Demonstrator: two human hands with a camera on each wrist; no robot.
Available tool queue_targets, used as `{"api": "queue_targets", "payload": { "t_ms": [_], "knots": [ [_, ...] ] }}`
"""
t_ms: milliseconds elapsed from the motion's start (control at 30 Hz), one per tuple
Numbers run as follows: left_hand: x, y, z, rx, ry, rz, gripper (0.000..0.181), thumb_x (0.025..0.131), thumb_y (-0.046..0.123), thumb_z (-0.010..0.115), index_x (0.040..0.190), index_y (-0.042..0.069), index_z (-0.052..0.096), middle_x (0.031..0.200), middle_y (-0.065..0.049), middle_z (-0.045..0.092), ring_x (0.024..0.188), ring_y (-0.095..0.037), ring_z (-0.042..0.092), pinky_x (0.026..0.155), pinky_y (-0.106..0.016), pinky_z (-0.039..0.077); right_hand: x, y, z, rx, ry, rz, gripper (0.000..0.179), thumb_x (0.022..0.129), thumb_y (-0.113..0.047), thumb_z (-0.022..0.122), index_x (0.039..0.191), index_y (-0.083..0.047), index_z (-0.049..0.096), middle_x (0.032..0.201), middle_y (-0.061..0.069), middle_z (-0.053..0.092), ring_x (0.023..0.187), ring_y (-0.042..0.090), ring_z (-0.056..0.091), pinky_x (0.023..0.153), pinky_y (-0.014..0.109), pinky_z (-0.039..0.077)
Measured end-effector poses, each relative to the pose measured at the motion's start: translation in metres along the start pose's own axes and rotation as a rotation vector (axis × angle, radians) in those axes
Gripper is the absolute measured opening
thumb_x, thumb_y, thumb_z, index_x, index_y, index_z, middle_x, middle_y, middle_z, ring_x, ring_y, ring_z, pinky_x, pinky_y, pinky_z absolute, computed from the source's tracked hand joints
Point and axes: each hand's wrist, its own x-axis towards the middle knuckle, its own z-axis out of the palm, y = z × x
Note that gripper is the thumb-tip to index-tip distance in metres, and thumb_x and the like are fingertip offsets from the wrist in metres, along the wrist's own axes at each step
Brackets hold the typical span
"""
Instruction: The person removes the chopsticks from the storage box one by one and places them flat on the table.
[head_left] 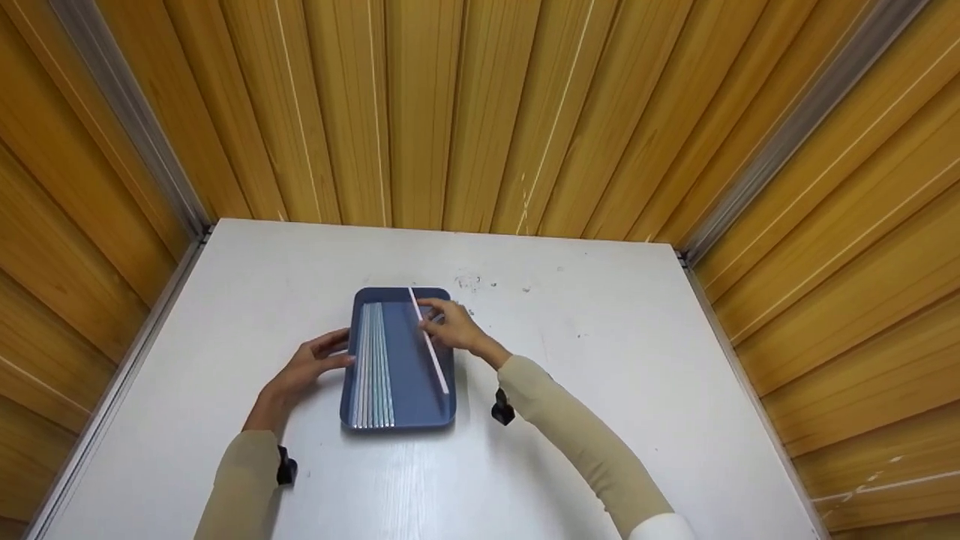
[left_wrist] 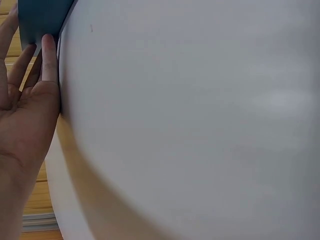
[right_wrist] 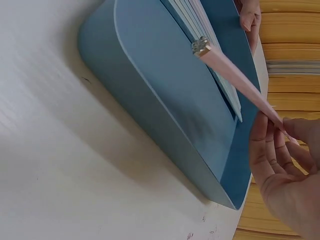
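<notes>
A pink chopstick is pinched between the thumb and fingers of my right hand, slanting over the right half of a blue tray. Its decorated metallic end points toward the camera in the right wrist view, where the pink chopstick is above the tray floor. Several pale blue, pink and whitish chopsticks lie side by side along the tray's left side. My left hand touches the tray's left wall from outside. In the left wrist view its fingers are mostly straight against the wall.
The tray stands on a white table with dark scuff marks behind it. Yellow wood-patterned panels enclose the table at the back and both sides, with grey metal posts at the corners.
</notes>
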Motion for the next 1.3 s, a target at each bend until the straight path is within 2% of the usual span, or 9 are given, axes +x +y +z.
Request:
{"api": "queue_targets", "payload": {
  "t_ms": [167,333,567,900,1067,1133,1300],
  "knots": [
    [-0.001,-0.001,0.001,-0.035,0.019,0.0,0.074,0.093,0.016,0.076,0.157,0.007,0.039,0.158,-0.02,0.044,0.149,-0.035,0.039,0.124,-0.052,0.031,-0.006,-0.002,-0.011,0.112,0.045,0.027,0.045,0.098,-0.002,0.066,0.141,0.007,0.055,0.105,0.026,0.07,0.071,0.012,0.07,0.061,0.037,0.064],
    [-0.001,-0.001,0.002,-0.045,0.009,-0.002,0.075,0.094,0.015,0.075,0.158,0.007,0.037,0.159,-0.02,0.044,0.15,-0.035,0.038,0.124,-0.051,0.03,-0.01,0.003,-0.022,0.182,0.109,0.049,0.046,0.095,0.001,0.068,0.138,0.008,0.056,0.1,0.023,0.07,0.069,0.004,0.066,0.063,0.033,0.064],
    [-0.003,-0.001,0.001,-0.048,0.003,0.004,0.074,0.095,0.014,0.074,0.158,0.005,0.036,0.16,-0.021,0.042,0.151,-0.036,0.036,0.126,-0.053,0.027,-0.016,0.014,-0.038,0.274,0.163,0.064,0.047,0.092,0.006,0.07,0.137,0.01,0.056,0.097,0.022,0.07,0.068,0.007,0.068,0.059,0.029,0.063],
    [-0.006,-0.002,-0.004,-0.049,0.025,-0.009,0.076,0.093,0.017,0.076,0.158,0.007,0.038,0.16,-0.02,0.042,0.152,-0.036,0.034,0.128,-0.056,0.021,-0.024,0.029,-0.05,0.268,0.235,0.091,0.045,0.091,0.005,0.072,0.134,0.009,0.059,0.097,0.026,0.072,0.069,0.013,0.072,0.057,0.028,0.063],
    [-0.008,-0.002,-0.004,-0.03,0.015,0.0,0.076,0.094,0.018,0.075,0.158,0.007,0.037,0.16,-0.02,0.042,0.151,-0.036,0.036,0.126,-0.052,0.027,-0.028,0.037,-0.053,0.266,0.263,0.096,0.043,0.09,0.004,0.073,0.131,0.011,0.06,0.097,0.029,0.072,0.075,0.03,0.076,0.056,0.029,0.063],
    [-0.008,-0.002,-0.005,-0.014,0.015,0.002,0.076,0.094,0.018,0.075,0.158,0.007,0.036,0.16,-0.02,0.043,0.151,-0.035,0.037,0.124,-0.048,0.032,-0.03,0.041,-0.053,0.263,0.272,0.097,0.043,0.09,0.004,0.073,0.13,0.012,0.06,0.097,0.03,0.072,0.076,0.033,0.076,0.056,0.029,0.063],
    [-0.01,-0.004,-0.006,0.005,0.021,0.014,0.075,0.094,0.018,0.076,0.158,0.006,0.037,0.159,-0.02,0.044,0.15,-0.035,0.039,0.12,-0.042,0.036,-0.032,0.05,-0.055,0.256,0.287,0.123,0.042,0.09,0.003,0.073,0.13,0.012,0.061,0.094,0.028,0.073,0.069,0.019,0.074,0.056,0.028,0.062]
  ]
}}
